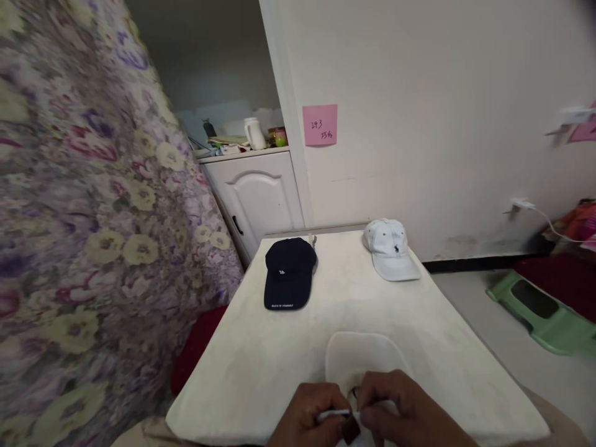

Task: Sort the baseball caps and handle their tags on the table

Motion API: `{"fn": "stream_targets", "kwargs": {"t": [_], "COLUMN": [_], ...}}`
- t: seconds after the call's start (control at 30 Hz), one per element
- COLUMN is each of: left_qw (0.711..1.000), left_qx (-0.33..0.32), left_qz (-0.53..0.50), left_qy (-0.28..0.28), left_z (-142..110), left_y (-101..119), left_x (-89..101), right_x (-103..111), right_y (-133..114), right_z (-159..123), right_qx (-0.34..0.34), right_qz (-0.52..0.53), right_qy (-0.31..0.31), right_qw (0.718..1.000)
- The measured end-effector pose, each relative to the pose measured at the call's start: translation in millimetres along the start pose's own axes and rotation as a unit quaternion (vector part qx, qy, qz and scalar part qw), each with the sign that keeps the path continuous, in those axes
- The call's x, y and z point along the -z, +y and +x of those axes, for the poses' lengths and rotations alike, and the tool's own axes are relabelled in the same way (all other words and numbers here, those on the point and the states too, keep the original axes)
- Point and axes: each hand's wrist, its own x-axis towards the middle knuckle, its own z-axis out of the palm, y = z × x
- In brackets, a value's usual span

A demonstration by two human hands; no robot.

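A cream cap [363, 359] lies at the near edge of the white table [261, 366], its brim pointing away from me. My left hand [310, 415] and my right hand [405, 413] meet at the back of this cap, fingers pinched on its white strap and a small dark buckle. Farther back a navy cap [288, 273] rests left of centre. A pale blue cap [390, 249] with a small dark logo sits at the back right.
A flowered curtain [84, 217] hangs close on the left. Behind stands a white cabinet [256, 195] with a jug and clutter on top. The wall carries a pink note [320, 125]. A green plastic stool [544, 310] lies on the floor at right.
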Motion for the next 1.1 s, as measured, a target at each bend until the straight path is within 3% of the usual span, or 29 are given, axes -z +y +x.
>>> {"fn": "stream_targets", "kwargs": {"t": [0.23,0.37,0.53,0.7,0.87,1.1], "left_qw": [0.999,0.999,0.999,0.999,0.998,0.995], "left_qx": [-0.016,-0.016,0.001,0.02,0.043,0.094], "left_qz": [-0.023,-0.015,-0.022,-0.028,-0.048,-0.013], "left_qy": [-0.022,-0.025,-0.028,-0.019,-0.018,-0.003], "left_z": [1,2,1,4,3,-2], "left_y": [-1,-5,-6,3,8,3], "left_x": [-0.3,-0.5,-1.7,-3.4,-3.7,-5.6], "right_x": [3,4,3,11,17,4], "right_y": [0,5,3,-8,-2,-7], "right_z": [-1,0,1,-6,-10,-9], "right_qx": [0.003,-0.011,-0.032,-0.076,-0.058,-0.058], "right_qz": [-0.06,-0.046,-0.033,-0.125,-0.149,-0.122], "right_qy": [0.01,-0.002,-0.016,0.007,-0.001,-0.019], "right_qw": [0.998,0.999,0.999,0.989,0.987,0.991]}}
